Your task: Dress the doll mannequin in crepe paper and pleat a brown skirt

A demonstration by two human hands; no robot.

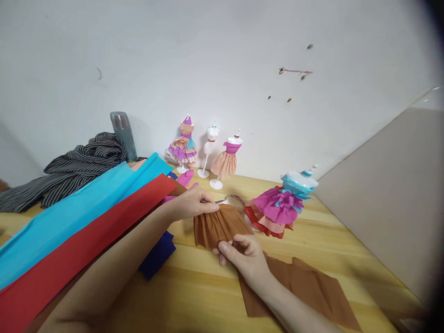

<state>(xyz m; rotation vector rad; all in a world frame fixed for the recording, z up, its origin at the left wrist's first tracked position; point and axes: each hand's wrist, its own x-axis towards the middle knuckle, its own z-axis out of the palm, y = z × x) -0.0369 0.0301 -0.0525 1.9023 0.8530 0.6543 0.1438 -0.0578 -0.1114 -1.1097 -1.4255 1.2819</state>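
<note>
A pleated piece of brown crepe paper [219, 225] lies gathered like a small skirt on the wooden table [333, 240]. My left hand [191, 203] pinches its upper edge. My right hand [244, 253] grips its lower edge with thumb and fingers. A roll of clear tape [235, 200] sits just behind the pleated paper. A flat brown paper sheet [312, 289] lies under my right wrist.
Long cyan [69, 212] and red [83, 252] crepe sheets lie at the left, a dark blue piece [157, 254] below them. Mini mannequins in paper dresses [183, 145] [227, 159] [210, 143] stand by the wall; another [280, 203] lies tipped. A striped cloth [76, 166] and metal flask [123, 134] sit back left.
</note>
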